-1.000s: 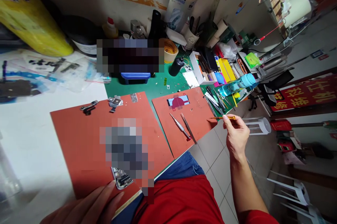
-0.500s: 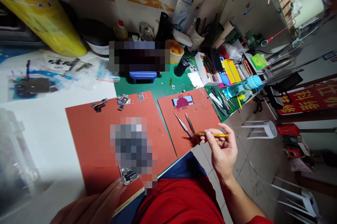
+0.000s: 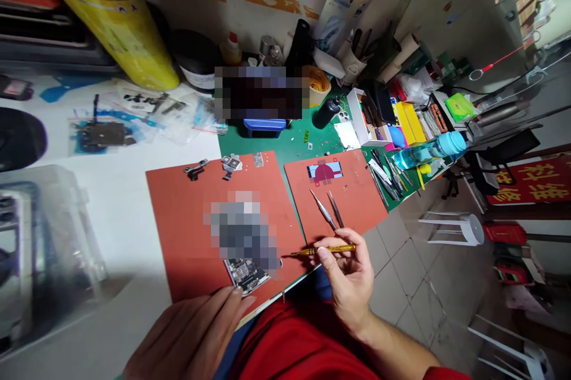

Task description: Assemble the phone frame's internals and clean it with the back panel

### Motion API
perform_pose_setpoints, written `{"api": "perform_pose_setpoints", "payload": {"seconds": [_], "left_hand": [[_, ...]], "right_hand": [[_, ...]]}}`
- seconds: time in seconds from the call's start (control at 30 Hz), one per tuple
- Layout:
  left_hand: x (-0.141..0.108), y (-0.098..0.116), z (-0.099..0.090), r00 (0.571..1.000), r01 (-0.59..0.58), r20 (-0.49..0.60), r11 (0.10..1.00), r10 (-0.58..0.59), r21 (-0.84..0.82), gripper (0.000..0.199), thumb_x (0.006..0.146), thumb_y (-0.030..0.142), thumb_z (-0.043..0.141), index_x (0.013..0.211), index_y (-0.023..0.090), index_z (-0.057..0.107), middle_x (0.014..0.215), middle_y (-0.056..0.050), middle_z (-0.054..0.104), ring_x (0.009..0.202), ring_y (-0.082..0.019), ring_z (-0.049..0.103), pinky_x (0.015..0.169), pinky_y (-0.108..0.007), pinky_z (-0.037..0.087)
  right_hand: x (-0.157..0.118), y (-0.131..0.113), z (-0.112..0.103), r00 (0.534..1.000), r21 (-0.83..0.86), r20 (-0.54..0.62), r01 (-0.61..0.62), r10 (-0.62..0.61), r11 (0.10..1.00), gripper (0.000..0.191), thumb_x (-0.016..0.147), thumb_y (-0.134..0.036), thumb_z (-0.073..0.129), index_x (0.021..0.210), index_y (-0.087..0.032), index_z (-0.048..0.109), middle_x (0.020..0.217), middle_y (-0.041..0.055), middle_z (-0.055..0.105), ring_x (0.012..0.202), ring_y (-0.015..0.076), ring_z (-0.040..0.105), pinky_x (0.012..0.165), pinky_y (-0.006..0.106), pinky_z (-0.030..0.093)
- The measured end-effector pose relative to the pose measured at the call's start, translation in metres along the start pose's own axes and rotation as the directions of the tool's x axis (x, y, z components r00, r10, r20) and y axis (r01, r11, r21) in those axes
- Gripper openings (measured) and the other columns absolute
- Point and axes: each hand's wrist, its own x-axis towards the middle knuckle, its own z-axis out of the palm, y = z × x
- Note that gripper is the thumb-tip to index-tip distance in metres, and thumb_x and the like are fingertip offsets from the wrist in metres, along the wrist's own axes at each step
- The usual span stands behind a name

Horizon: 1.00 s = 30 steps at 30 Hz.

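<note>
My left hand (image 3: 191,329) has its fingers pressed together at the near end of an opened phone (image 3: 247,276). Bare inner parts show there, while the rest of the phone is blurred out. In my right hand (image 3: 350,282) is a gold screwdriver (image 3: 341,248), gripped between thumb and fingers. Its thin tip points left, just right of the phone and apart from it. Beneath the phone lies a reddish-brown mat (image 3: 178,249). Beyond the right hand, a silver pen-like tool (image 3: 323,209) and tweezers (image 3: 335,209) rest on a second mat (image 3: 357,201).
Small phone parts (image 3: 232,164) lie along the mat's far edge. Several hand tools (image 3: 386,175) and a blue bottle (image 3: 430,150) occupy the bench's right side. A clear plastic box (image 3: 84,261) stands at the left. White stools (image 3: 464,228) are on the floor.
My right hand has brought the screwdriver leftward and nearer, from over the second mat to beside the phone. My left hand stays at the phone's near end. The view has shifted left.
</note>
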Motion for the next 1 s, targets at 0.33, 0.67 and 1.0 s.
{"api": "perform_pose_setpoints", "payload": {"seconds": [0.33,0.67,1.0], "left_hand": [[0.016,0.012,0.000,0.995,0.097,-0.029,0.995,-0.096,0.017,0.032,0.087,0.003,0.085,0.116,0.005,0.072,0.097,-0.013,0.078,0.085,-0.026,0.069,0.081,-0.044,0.052],[0.026,0.017,-0.007,0.979,0.201,0.017,0.979,-0.201,-0.029,0.020,0.093,0.009,0.080,0.109,0.012,0.068,0.089,-0.005,0.072,0.079,-0.020,0.062,0.075,-0.039,0.047],[0.023,0.015,-0.004,0.982,0.189,-0.017,0.982,-0.189,-0.010,0.029,0.088,0.006,0.085,0.113,0.008,0.071,0.093,-0.009,0.073,0.083,-0.023,0.065,0.079,-0.042,0.051]], "right_hand": [[-0.003,0.013,-0.002,0.993,-0.162,0.040,0.112,-0.107,0.980,0.035,0.097,-0.018,0.082,0.127,-0.025,0.065,0.103,0.0033,0.085,0.093,0.0173,0.083,0.087,0.030,0.069],[-0.006,0.016,0.007,0.979,-0.188,0.122,0.183,-0.162,0.965,0.036,0.097,-0.015,0.079,0.129,-0.025,0.066,0.102,0.0037,0.084,0.097,0.0200,0.084,0.088,0.034,0.071],[0.016,0.017,-0.008,0.960,-0.305,-0.084,0.232,-0.268,0.924,0.037,0.095,-0.021,0.082,0.126,-0.022,0.063,0.103,0.0056,0.083,0.093,0.0208,0.083,0.089,0.040,0.071]]}}
